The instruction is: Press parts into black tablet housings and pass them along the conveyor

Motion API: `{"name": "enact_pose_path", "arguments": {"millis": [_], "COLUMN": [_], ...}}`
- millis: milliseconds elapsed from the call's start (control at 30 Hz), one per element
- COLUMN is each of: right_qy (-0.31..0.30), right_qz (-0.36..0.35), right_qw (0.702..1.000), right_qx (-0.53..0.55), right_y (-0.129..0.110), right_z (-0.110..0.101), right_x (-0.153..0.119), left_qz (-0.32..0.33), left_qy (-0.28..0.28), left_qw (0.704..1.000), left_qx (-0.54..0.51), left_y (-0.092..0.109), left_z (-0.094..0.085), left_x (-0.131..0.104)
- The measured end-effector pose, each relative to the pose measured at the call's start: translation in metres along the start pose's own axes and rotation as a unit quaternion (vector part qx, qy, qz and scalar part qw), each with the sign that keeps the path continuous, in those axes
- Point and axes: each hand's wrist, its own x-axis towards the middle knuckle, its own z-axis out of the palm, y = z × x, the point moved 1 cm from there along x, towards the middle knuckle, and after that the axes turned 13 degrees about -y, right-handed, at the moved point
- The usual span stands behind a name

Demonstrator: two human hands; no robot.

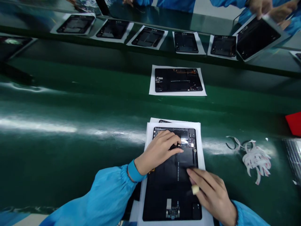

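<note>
The opened tablet (162, 188) lies directly under the left hand (161, 149) and to the left of the right hand (210, 191), its long axis running away from the person, across the line between the 2 hands. The left hand is nearer its far end, fingers bent over the inner parts; I cannot tell whether thumb and fingertips pinch anything. The right hand, at the right edge and closer to the near end, grasps a small pale-ended piece (195, 189) (blurred, so its full shape is unclear). A white sheet (201, 157) shows around the tablet, beneath both hands.

Beyond the left hand, well apart, 1 more tablet (166, 77) lies crosswise on its own sheet. To the right of the right hand, loose white strips (256, 158) sit in a heap, in no container. Farther right, a red object (293, 123) is cut off; whether it holds anything cannot be seen.
</note>
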Motion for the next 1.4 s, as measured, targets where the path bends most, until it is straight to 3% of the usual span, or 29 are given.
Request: {"name": "enact_pose_path", "arguments": {"millis": [100, 200, 300, 400, 567, 700, 767, 833, 967, 1100, 1267, 1400], "right_qy": [-0.049, -0.106, -0.123, -0.129, -0.119, -0.058, 0.009, 0.035, -0.056, -0.105, -0.025, 0.039], "right_qz": [-0.026, -0.038, -0.019, 0.022, 0.073, 0.088, 0.133, 0.205, 0.304, 0.298, 0.206, 0.234], "right_qw": [0.997, 0.987, 0.98, 0.978, 0.975, 0.986, 0.986, 0.974, 0.95, 0.947, 0.96, 0.921], "right_qx": [-0.051, -0.114, -0.156, -0.16, -0.171, -0.129, -0.097, -0.088, -0.052, 0.054, 0.188, 0.31], "right_y": [-0.024, -0.037, -0.029, -0.009, 0.008, 0.011, 0.019, 0.03, 0.042, 0.027, 0.011, 0.008], "right_z": [-0.004, -0.001, 0.002, 0.001, -0.006, -0.011, -0.016, -0.02, -0.017, -0.005, 0.003, 0.005], "right_x": [-0.002, 0.003, 0.016, 0.035, 0.059, 0.053, 0.04, 0.022, -0.008, -0.015, -0.01, -0.006], "left_qz": [-0.003, -0.021, -0.049, -0.121, -0.27, -0.297, -0.308, -0.317, -0.316, -0.275, -0.235, -0.234], "left_qy": [0.019, 0.102, 0.191, 0.198, 0.196, 0.184, 0.199, 0.214, 0.223, 0.238, 0.25, 0.238], "left_qw": [1.0, 0.992, 0.977, 0.972, 0.942, 0.935, 0.929, 0.923, 0.922, 0.932, 0.937, 0.938], "left_qx": [-0.014, -0.069, -0.08, -0.04, 0.039, 0.055, 0.045, 0.038, 0.028, -0.003, -0.068, -0.09], "left_y": [0.0, 0.004, 0.009, 0.01, 0.012, 0.022, 0.025, 0.024, 0.015, 0.012, 0.015, 0.014], "left_z": [0.001, -0.004, -0.012, -0.012, 0.019, 0.049, 0.057, 0.057, 0.048, 0.043, 0.047, 0.05], "left_x": [-0.001, -0.002, -0.013, -0.043, -0.121, -0.155, -0.154, -0.145, -0.124, -0.114, -0.107, -0.106]}}
